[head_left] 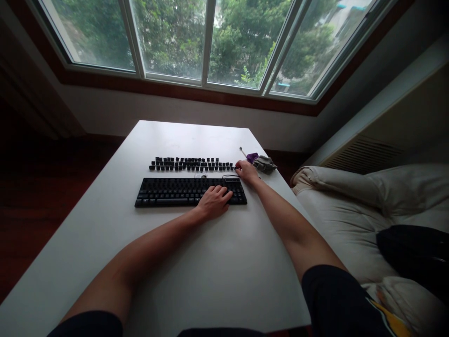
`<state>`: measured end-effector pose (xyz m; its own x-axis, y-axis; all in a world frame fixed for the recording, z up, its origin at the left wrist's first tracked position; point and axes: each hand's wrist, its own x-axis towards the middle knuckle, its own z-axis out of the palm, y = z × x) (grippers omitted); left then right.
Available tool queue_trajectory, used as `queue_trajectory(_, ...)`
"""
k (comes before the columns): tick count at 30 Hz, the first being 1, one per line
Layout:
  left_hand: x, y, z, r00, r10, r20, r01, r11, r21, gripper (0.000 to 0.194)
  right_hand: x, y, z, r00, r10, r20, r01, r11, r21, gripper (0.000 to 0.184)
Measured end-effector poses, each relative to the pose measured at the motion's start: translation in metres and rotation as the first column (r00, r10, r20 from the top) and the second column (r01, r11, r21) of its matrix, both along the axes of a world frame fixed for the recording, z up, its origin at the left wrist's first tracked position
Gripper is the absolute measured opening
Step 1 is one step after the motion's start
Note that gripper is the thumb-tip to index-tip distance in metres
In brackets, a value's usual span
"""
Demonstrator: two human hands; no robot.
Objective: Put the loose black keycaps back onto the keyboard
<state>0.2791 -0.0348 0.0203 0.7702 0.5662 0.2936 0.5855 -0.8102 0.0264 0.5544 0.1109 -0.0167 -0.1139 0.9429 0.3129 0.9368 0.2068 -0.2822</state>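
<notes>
A black keyboard [168,192] lies across the white table. My left hand [213,201] rests over its right part, fingers spread on the keys and holding nothing. Beyond the keyboard, loose black keycaps [189,164] are laid out in rows. At the right end of those rows is my right hand [247,171], its thumb and fingertips pinched together on a small dark keycap [237,167], mostly covered by the fingers. A small round object [204,176] sits between the keyboard and the keycaps; its kind is too small to make out.
Right of my right hand lie a grey cloth [264,164], a purple cloth-like item [251,157] and a thin stick with a dark tip [242,151]. A pale sofa [336,210] stands along the table's right side. Behind the table [196,262] is a window [168,42].
</notes>
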Motion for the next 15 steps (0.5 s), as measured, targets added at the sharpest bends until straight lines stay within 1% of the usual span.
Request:
queue_trajectory(5,-0.001,-0.001,0.002,1.0,0.01,-0.016,-0.01,1.0,-0.013,0.049,-0.002,-0.011,0.005,0.999,-0.009,-0.043,0.012,0.998,0.056,0.014)
queue_trajectory(7,-0.001,-0.001,0.003,1.0,0.009,-0.018,-0.009,1.0,-0.02,0.049,-0.002,-0.02,0.009,0.998,0.017,-0.062,-0.011,0.995,0.094,0.014)
queue_trajectory(9,-0.001,-0.001,0.003,1.0,0.008,-0.014,-0.008,1.0,-0.023,0.049,-0.003,-0.032,0.014,0.993,0.071,-0.096,-0.06,0.991,0.12,0.015)
queue_trajectory(11,0.0,-0.001,0.002,1.0,0.006,-0.007,-0.006,1.0,-0.022,0.049,-0.005,-0.046,0.02,0.978,0.135,-0.156,-0.12,0.988,0.1,0.016)
queue_trajectory(15,0.0,-0.001,0.0,1.0,0.007,0.006,-0.007,1.0,-0.014,0.048,-0.008,-0.074,0.031,0.928,0.242,-0.283,-0.256,0.966,-0.014,0.021)
